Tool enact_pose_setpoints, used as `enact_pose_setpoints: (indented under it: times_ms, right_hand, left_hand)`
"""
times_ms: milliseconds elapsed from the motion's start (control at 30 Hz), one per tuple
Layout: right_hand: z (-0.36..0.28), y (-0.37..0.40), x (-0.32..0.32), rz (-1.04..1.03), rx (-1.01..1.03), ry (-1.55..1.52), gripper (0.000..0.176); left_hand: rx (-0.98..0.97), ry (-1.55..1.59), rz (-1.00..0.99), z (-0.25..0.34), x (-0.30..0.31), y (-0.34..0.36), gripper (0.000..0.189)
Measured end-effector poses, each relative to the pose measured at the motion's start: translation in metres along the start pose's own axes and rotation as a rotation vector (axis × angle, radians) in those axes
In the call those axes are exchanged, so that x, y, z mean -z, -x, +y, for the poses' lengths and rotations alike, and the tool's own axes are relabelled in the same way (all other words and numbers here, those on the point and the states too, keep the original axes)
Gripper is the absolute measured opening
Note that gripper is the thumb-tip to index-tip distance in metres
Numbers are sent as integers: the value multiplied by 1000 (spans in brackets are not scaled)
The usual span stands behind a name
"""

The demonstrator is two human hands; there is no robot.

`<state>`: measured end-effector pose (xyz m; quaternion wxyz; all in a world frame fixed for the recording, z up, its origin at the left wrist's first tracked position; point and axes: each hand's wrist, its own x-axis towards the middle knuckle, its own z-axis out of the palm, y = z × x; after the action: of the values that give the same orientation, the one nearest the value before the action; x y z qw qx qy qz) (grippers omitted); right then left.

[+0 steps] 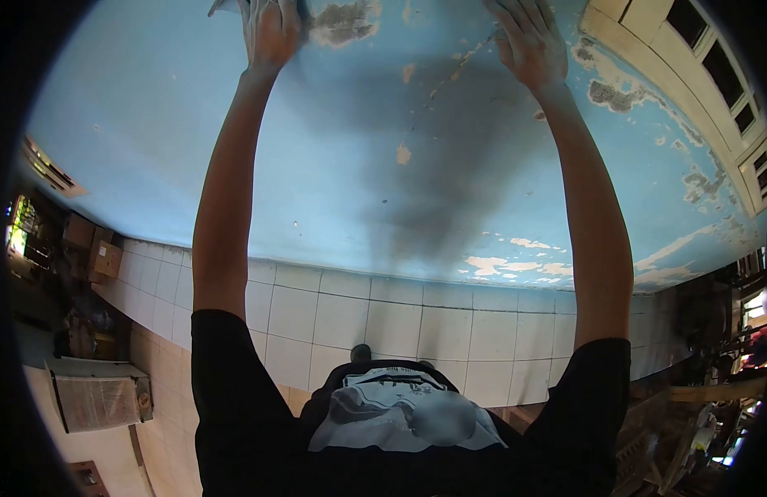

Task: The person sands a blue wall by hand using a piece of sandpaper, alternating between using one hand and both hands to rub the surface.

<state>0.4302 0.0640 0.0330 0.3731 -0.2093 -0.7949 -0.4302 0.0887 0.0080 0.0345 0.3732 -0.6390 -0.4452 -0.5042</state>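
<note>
Both arms reach up to a light blue wall with peeling paint. My left hand is at the top left of centre, against the wall beside a bare grey patch; a thin grey object shows at its left, at the frame's edge, too cut off to name. My right hand lies on the wall at the top right, fingers extended, next to a thin crack. Nothing shows in the right hand. The left fingertips are cut off by the top edge.
White floor tiles run along the wall's foot. Cardboard boxes and a plastic-covered box stand at the left. A cream frame with dark openings is at the upper right. Wooden items clutter the lower right.
</note>
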Motion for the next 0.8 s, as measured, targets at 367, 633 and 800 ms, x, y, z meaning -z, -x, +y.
enact_pose_setpoints:
  times_ms: [367,633,800]
  right_hand:
    - [-1,1,-2,13,-24,-19,57]
    - [-1,-2,-13,141,-3,117,54]
    - [-32,-47,-16,291,-37,-26,51]
  left_hand:
    - [-142,55,30,-31,12,-19,52]
    - [-228,-242,84,-33,11,-37,53]
    - [-275,-189,117,-29,14,-35,54]
